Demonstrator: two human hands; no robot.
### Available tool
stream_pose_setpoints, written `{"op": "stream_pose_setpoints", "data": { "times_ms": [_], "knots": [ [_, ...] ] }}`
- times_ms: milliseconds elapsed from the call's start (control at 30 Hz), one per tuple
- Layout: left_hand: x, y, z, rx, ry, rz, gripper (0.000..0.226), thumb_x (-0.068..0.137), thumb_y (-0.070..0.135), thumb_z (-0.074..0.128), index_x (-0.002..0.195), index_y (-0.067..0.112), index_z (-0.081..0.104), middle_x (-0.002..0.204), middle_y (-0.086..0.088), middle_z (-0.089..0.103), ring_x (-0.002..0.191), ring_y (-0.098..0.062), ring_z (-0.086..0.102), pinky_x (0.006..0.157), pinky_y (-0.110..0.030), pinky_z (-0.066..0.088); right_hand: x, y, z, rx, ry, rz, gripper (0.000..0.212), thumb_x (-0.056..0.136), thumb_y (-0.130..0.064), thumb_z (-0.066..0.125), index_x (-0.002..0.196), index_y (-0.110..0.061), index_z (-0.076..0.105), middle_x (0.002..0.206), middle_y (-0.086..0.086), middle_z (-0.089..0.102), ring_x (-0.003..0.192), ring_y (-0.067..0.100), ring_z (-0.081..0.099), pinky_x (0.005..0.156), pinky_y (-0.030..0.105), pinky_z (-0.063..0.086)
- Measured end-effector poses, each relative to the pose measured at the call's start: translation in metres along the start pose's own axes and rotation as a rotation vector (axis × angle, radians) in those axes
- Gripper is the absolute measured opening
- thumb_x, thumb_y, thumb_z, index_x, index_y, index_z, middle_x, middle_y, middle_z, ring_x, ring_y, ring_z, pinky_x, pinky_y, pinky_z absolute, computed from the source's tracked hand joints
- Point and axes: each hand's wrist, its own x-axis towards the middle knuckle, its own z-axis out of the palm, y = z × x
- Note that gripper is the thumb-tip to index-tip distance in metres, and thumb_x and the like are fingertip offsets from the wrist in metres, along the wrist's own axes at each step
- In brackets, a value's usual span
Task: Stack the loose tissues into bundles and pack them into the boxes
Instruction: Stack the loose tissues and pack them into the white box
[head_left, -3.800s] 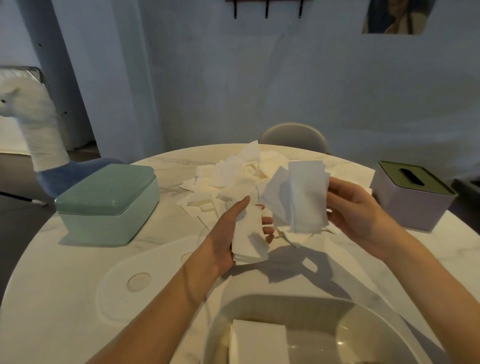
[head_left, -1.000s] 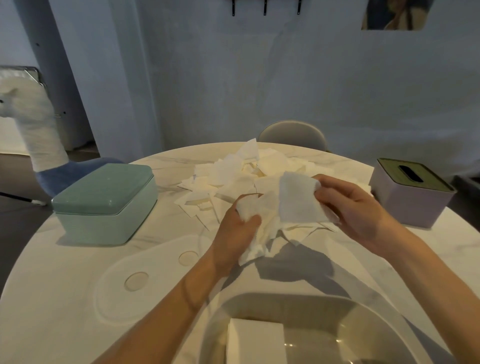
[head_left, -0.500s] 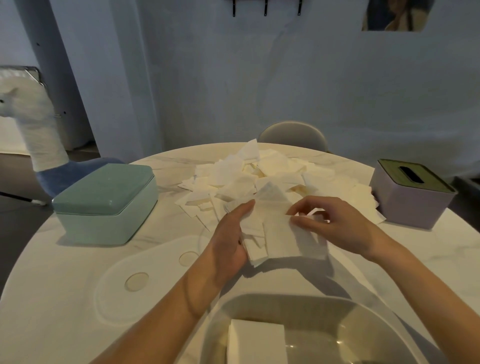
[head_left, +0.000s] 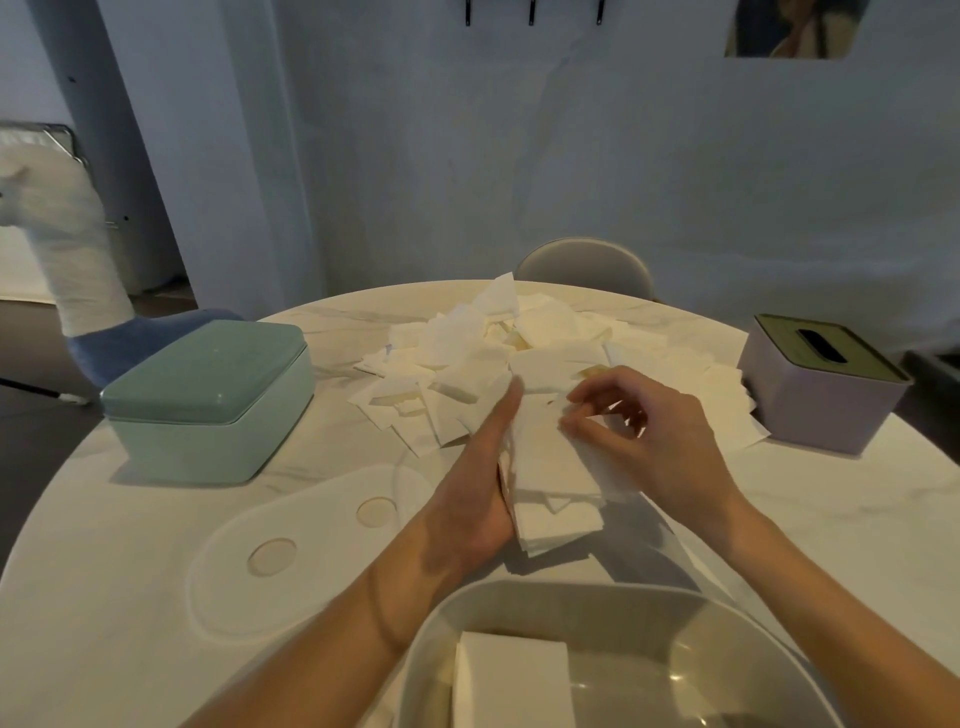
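Observation:
A small bundle of white tissues lies on the round marble table in front of me. My left hand cups the bundle's left side, thumb stretched along its edge and fingers hidden beneath. My right hand hovers over the bundle's top right, fingertips pinching the top tissue. Behind them spreads a heap of loose tissues. An open white box at the near edge holds one neat tissue stack.
A closed mint-green box stands at the left. At the right stands a lilac box with a slotted olive lid. A flat white lid lies near left. A chair back rises behind the table.
The right hand brought a lifted tissue down onto the bundle held by the left hand. Both hands lowered toward the table, and the bundle now lies flatter.

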Motion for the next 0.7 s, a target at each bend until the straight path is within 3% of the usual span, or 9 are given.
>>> {"op": "stream_pose_setpoints", "data": {
  "times_ms": [100, 167, 300, 367, 533, 700],
  "knots": [
    [0.004, -0.003, -0.006, 0.103, 0.023, 0.059, 0.035, 0.1, 0.012, 0.062, 0.135, 0.014, 0.063, 0.129, -0.018, 0.07, 0.123, -0.038, 0.065, 0.113, -0.059, 0.043, 0.003, 0.005, -0.002, -0.061, 0.038, 0.102, 0.039, 0.08, -0.056, 0.073, 0.109, -0.032, 0.064, 0.1, -0.021, 0.064, 0.086, 0.004, 0.062, 0.067, 0.01, 0.046],
    [0.005, -0.004, -0.01, 0.138, 0.019, 0.061, 0.039, 0.099, 0.003, 0.059, 0.137, 0.011, 0.061, 0.13, -0.019, 0.069, 0.124, -0.039, 0.064, 0.112, -0.059, 0.044, 0.007, 0.009, -0.007, -0.054, -0.018, 0.243, 0.046, 0.078, -0.064, 0.065, 0.111, -0.032, 0.064, 0.101, -0.02, 0.064, 0.087, 0.004, 0.062, 0.068, 0.012, 0.045],
    [0.003, -0.002, -0.01, 0.175, -0.015, 0.044, 0.042, 0.1, 0.004, 0.059, 0.142, 0.011, 0.056, 0.134, -0.018, 0.067, 0.126, -0.039, 0.062, 0.112, -0.061, 0.043, 0.013, 0.017, -0.017, 0.117, -0.096, 0.379, 0.013, 0.087, -0.047, 0.07, 0.092, -0.036, 0.076, 0.083, -0.019, 0.073, 0.084, 0.01, 0.065, 0.077, 0.029, 0.053],
    [0.002, -0.002, -0.009, 0.172, -0.019, 0.034, 0.041, 0.1, 0.004, 0.058, 0.141, 0.011, 0.057, 0.133, -0.018, 0.068, 0.123, -0.038, 0.064, 0.111, -0.06, 0.044, 0.013, 0.017, -0.019, 0.155, -0.098, 0.38, 0.009, 0.087, -0.044, 0.072, 0.089, -0.036, 0.077, 0.083, -0.017, 0.074, 0.087, 0.014, 0.067, 0.081, 0.033, 0.054],
    [-0.002, -0.002, -0.004, 0.173, -0.053, -0.011, 0.034, 0.097, 0.006, 0.062, 0.13, 0.013, 0.062, 0.122, -0.019, 0.072, 0.111, -0.035, 0.071, 0.098, -0.052, 0.057, 0.013, 0.015, -0.021, 0.038, 0.03, 0.236, 0.009, 0.094, -0.039, 0.066, 0.098, -0.034, 0.073, 0.093, -0.021, 0.071, 0.086, -0.001, 0.065, 0.064, 0.006, 0.046],
    [0.0, -0.006, -0.008, 0.201, -0.035, -0.016, 0.039, 0.094, 0.002, 0.064, 0.131, 0.012, 0.061, 0.121, -0.019, 0.073, 0.111, -0.035, 0.071, 0.097, -0.053, 0.057, 0.014, 0.016, -0.028, -0.111, 0.298, 0.097, 0.009, 0.099, -0.032, 0.063, 0.102, -0.026, 0.069, 0.092, -0.013, 0.067, 0.083, -0.002, 0.06, 0.067, -0.001, 0.042]
  ]
}}
